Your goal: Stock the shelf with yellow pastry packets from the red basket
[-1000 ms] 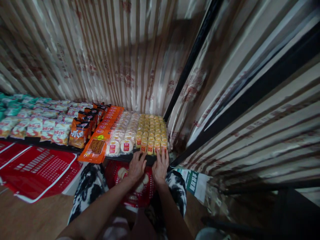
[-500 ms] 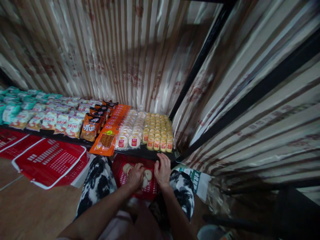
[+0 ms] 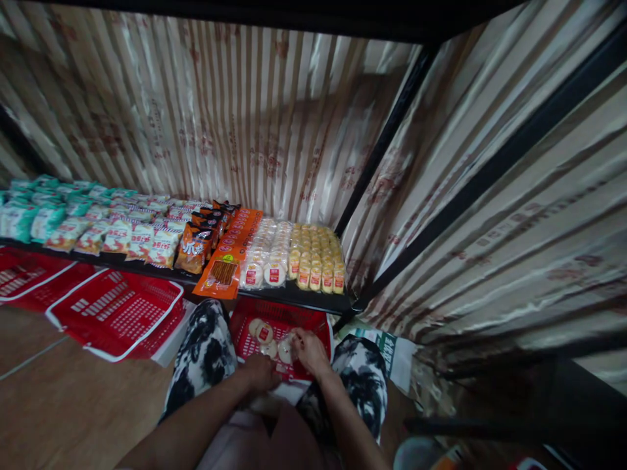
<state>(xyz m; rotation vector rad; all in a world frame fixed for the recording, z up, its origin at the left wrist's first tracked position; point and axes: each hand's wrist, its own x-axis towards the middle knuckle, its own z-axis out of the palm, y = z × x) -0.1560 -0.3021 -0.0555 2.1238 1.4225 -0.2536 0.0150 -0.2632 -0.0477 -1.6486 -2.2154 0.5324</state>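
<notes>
A red plastic basket [image 3: 321, 320] sits between my knees, just below the shelf edge. Inside lie several pale round cakes in clear wrappers [image 3: 263, 333], one showing a red label. My right hand [image 3: 311, 352] reaches into the basket's right side, its fingers closed at the edge of a wrapped round cake [image 3: 285, 351]. At the near rim is my left hand [image 3: 262, 373], its fingers curled inward; what they hold, if anything, is hidden.
On the black low shelf [image 3: 313, 299] stand rows of yellow packaged cakes [image 3: 316, 261], white round cakes [image 3: 274, 273], an orange snack bag [image 3: 220, 274] and several other bags. Another red basket [image 3: 122, 313] lies at left. Black shelf posts [image 3: 386, 147] rise at right.
My left hand has drawn back from the cakes toward the near rim. My right hand has moved from the right edge down into the basket and its fingers have closed. The view has shifted slightly.
</notes>
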